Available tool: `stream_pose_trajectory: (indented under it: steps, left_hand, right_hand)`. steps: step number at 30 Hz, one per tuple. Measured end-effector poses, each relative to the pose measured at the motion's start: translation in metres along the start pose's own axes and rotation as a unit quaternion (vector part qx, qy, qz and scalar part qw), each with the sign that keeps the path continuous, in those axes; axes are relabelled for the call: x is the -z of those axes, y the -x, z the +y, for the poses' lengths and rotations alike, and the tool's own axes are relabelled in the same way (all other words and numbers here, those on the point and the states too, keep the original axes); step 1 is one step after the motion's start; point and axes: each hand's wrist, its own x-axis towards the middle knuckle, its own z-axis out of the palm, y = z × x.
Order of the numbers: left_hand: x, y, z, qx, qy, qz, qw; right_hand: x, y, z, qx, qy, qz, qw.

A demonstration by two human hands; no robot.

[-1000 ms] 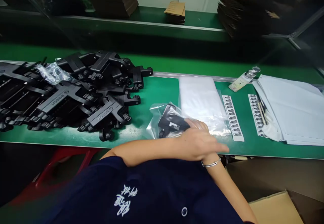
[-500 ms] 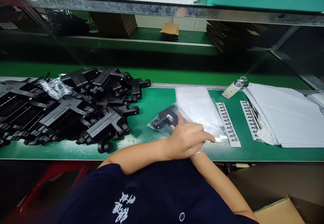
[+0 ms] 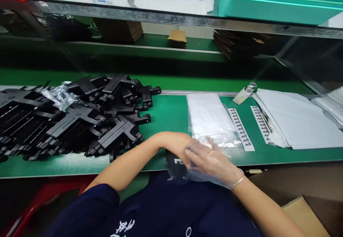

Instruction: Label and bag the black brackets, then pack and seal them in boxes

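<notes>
At the front edge of the table lies a clear plastic bag (image 3: 175,175) with a black plastic part (image 3: 173,160) in it; a small white label shows on the part. My left hand (image 3: 175,144) comes over the bag from the left, its fingers bent down and closed on the film. Opposite it, my right hand (image 3: 214,162) is somewhat blurred, with bag film between and around its fingers. The two hands meet over the bag and hide much of it. Just beyond them lies a stack of flat clear bags (image 3: 207,115).
A heap of black plastic parts (image 3: 69,122) covers the left side of the table. To the right are label strips (image 3: 241,130), a small glass bottle (image 3: 242,95) and white sheets (image 3: 297,119). Overhead runs a metal shelf edge (image 3: 171,21) with teal trays (image 3: 268,5).
The bagged part has moved towards my body, to the table's front edge. My hands were crossed; now they face each other over the bag, the right one out to the right.
</notes>
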Motion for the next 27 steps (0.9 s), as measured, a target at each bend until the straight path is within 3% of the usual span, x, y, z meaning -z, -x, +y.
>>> stream_pose_trajectory:
  steps: [2,4,6,8,10,13,14,16,18,20,21,22,24,26,27]
  left_hand:
    - [-0.004,-0.010,0.002,-0.020,0.072,0.005,0.997]
    - [-0.006,-0.018,0.005,-0.004,0.144,0.082,0.986]
    - [-0.007,-0.028,0.010,0.007,0.198,0.140,0.970]
    - [-0.011,-0.042,0.020,0.014,0.201,0.169,0.965]
    - [-0.022,-0.062,0.036,0.025,0.131,0.149,0.980]
    - [-0.052,-0.092,0.067,0.018,-0.066,0.050,0.996]
    - [-0.065,-0.100,0.077,0.000,-0.125,0.029,0.992]
    - [-0.090,-0.113,0.091,-0.064,-0.197,0.016,0.978]
    - [-0.109,-0.125,0.100,-0.138,-0.214,0.007,0.967]
    - [-0.123,-0.137,0.108,-0.196,-0.204,-0.017,0.959]
    - [-0.127,-0.143,0.112,-0.208,-0.191,-0.027,0.959]
    - [-0.131,-0.150,0.117,-0.208,-0.174,-0.035,0.962]
    - [-0.136,-0.163,0.128,-0.181,-0.136,-0.050,0.973]
    - [-0.139,-0.175,0.140,-0.142,-0.095,-0.071,0.983]
    - [-0.141,-0.180,0.144,-0.133,-0.074,-0.083,0.985]
  right_hand:
    - [0.017,0.023,0.012,-0.178,0.017,0.101,0.979]
    - [0.039,0.057,0.027,-0.384,-0.014,0.213,0.898]
    - [0.059,0.091,0.032,-0.500,-0.133,0.270,0.812]
    - [0.072,0.111,0.021,-0.500,-0.291,0.257,0.774]
    - [0.076,0.110,0.002,-0.463,-0.376,0.233,0.768]
    - [0.073,0.089,-0.014,-0.496,-0.331,0.299,0.745]
    - [0.073,0.087,-0.013,-0.521,-0.329,0.316,0.721]
    - [0.075,0.099,-0.008,-0.572,-0.398,0.291,0.656]
    - [0.082,0.127,-0.007,-0.608,-0.497,0.216,0.581]
    - [0.093,0.159,-0.015,-0.624,-0.534,0.203,0.532]
    - [0.099,0.174,-0.022,-0.623,-0.522,0.231,0.535]
    - [0.105,0.186,-0.029,-0.612,-0.491,0.263,0.562]
    - [0.118,0.203,-0.043,-0.566,-0.387,0.276,0.674]
    - [0.129,0.212,-0.054,-0.520,-0.265,0.197,0.788]
    - [0.136,0.216,-0.060,-0.508,-0.214,0.151,0.821]
